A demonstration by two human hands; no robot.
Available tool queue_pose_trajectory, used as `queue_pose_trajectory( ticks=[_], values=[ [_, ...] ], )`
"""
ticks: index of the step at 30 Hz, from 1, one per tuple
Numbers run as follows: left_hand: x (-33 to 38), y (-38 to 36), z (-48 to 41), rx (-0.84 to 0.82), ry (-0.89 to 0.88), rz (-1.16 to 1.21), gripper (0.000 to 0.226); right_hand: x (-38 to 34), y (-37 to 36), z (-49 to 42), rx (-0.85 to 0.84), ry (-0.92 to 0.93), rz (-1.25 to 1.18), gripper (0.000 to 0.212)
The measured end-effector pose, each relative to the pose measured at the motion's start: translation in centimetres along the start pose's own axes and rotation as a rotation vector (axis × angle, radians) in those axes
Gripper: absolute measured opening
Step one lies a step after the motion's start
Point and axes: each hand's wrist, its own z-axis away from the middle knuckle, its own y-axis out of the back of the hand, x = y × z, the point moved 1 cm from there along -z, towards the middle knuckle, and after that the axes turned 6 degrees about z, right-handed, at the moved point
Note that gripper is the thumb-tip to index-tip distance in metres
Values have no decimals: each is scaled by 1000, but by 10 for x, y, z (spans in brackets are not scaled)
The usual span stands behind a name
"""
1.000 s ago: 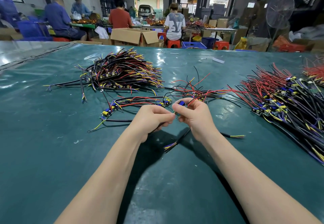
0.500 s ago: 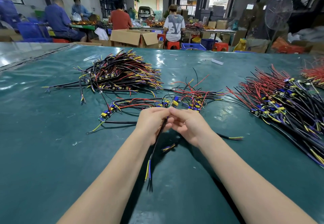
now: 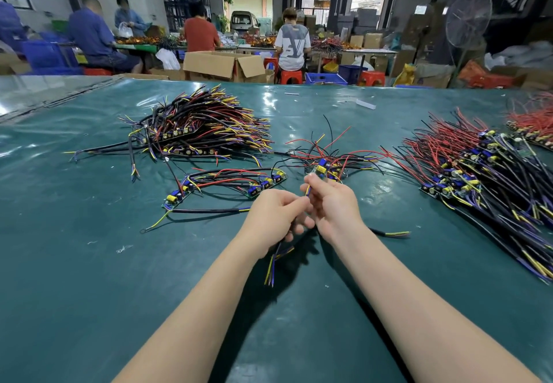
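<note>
Ok so, from my end of the feed: my left hand (image 3: pixel 275 218) and right hand (image 3: pixel 335 209) are knuckle to knuckle just above dead centre, same as half a second ago. The cable (image 3: pixel 273 263) has slid up though, and its frayed tail under the left hand dangles shorter than it did. Left fingers are curled round the black sheath. The right thumb and forefinger pinch the thin yellow and blue leads (image 3: pixel 308 190) at the top end, forefinger sticking up more than before. A second back the right hand had red wires running out of it; those are out of the grip now.

The cable has a smooth black jacket, with yellow and purple strands fanning out of the bottom. At 12 o'clock, right over the right fingertips, sits a small board (image 3: pixel 321 169) with a yellow can and a blue block. I can't tell if it hangs off my leads or lies in the little red-and-black tangle (image 3: pixel 344 155) behind it.

Further out:
- a curved row of green boards (image 3: pixel 233 183) at 10 o'clock
- a bristly heap (image 3: pixel 203 131) of black, red and yellow wire at 11
- a long spiky spread (image 3: pixel 478 173) of red and black wires from 2 to 3
- a loose black lead (image 3: pixel 389 233) lying flat at 3

It's all on a glossy, wrinkled teal sheet (image 3: pixel 89 263).
</note>
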Motion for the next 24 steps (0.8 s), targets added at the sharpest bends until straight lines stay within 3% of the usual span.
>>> queue_pose_trajectory(
  ticks=[4,11,16,20,24],
  values=[
    [-3,4,2,-36,-56,-224,24,-6,10,-9,54,27,-32,24],
    [2,21,5,-387,115,-107,11,-5,10,-20,-28,-22,-103,22],
    [-5,38,-3,-168,117,-165,17,-8,0,-31,34,-45,-165,26],
    [-9,36,-5,-224,111,-199,25,-6,-9,-40,49,-53,-134,25],
    [-9,40,-3,-288,189,-66,19,2,-7,-47,22,-56,-230,22]
  ],
)
